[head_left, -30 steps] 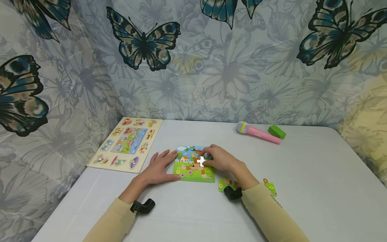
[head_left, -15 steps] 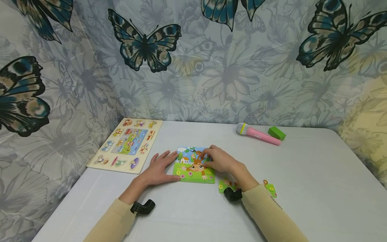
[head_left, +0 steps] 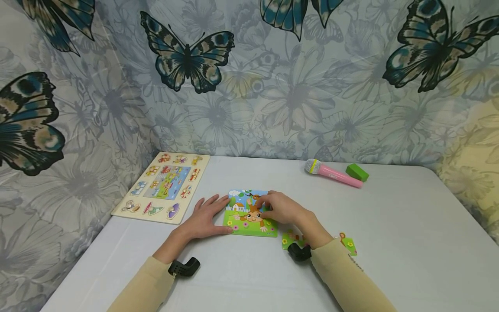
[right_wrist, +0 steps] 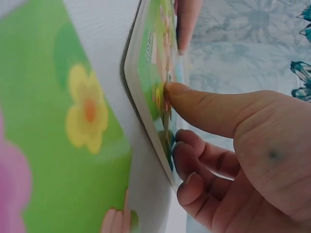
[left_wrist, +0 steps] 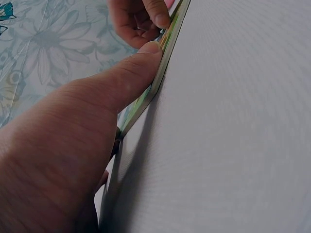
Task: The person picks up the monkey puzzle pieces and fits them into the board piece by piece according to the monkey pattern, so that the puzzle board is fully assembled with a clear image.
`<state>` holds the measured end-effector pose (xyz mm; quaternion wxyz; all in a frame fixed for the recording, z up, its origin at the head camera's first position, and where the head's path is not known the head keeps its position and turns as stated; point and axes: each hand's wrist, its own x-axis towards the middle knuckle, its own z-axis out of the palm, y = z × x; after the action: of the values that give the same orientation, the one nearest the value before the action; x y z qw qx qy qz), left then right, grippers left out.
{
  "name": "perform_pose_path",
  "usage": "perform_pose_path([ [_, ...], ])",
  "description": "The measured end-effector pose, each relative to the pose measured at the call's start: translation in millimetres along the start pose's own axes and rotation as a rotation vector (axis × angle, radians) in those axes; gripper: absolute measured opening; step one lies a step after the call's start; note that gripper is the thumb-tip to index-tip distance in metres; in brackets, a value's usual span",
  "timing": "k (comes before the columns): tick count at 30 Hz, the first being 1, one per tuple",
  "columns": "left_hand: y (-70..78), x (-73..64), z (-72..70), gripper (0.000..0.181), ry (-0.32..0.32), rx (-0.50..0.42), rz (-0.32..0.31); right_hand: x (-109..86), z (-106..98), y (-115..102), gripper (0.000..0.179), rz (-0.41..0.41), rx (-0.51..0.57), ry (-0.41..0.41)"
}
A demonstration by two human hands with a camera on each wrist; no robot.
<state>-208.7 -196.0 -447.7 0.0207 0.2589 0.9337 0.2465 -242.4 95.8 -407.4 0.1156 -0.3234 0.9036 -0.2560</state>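
A small jigsaw board [head_left: 249,230] with a monkey and a house on it lies in the middle of the table. My left hand [head_left: 204,220] is spread along its left side, its thumb resting on the lower left corner. At the board's right half, my right hand [head_left: 284,206] pinches a puzzle piece [right_wrist: 166,109] against the picture; the fingers hide much of it in the head view. Beside the right wrist lie a green puzzle section [head_left: 287,240] and another green one [head_left: 349,245], both partly hidden by the arm.
A wooden peg puzzle board [head_left: 128,215] lies at the back left. At the back right are a pink toy microphone [head_left: 335,172] and a green block [head_left: 357,171]. A patterned cloth wall [head_left: 253,125] rises behind the table.
The white gap in the jigsaw beside the right fingertips is now covered by picture. The right hand has shifted down very slightly; the left hand stays at the board's left side.
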Motion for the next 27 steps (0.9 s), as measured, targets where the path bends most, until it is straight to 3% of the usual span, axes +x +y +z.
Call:
perform_pose_path([
  [16, 0.8, -0.4, -0.4, 0.095, -0.004, 0.0, -0.008, 0.5, 4.0, -7.3, 0.018, 0.026, -0.051, 0.009],
  [27, 1.3, 0.0, -0.8, 0.095, -0.004, -0.009, -0.007, -1.2, -1.9, -0.8, 0.017, -0.019, 0.031, 0.001],
])
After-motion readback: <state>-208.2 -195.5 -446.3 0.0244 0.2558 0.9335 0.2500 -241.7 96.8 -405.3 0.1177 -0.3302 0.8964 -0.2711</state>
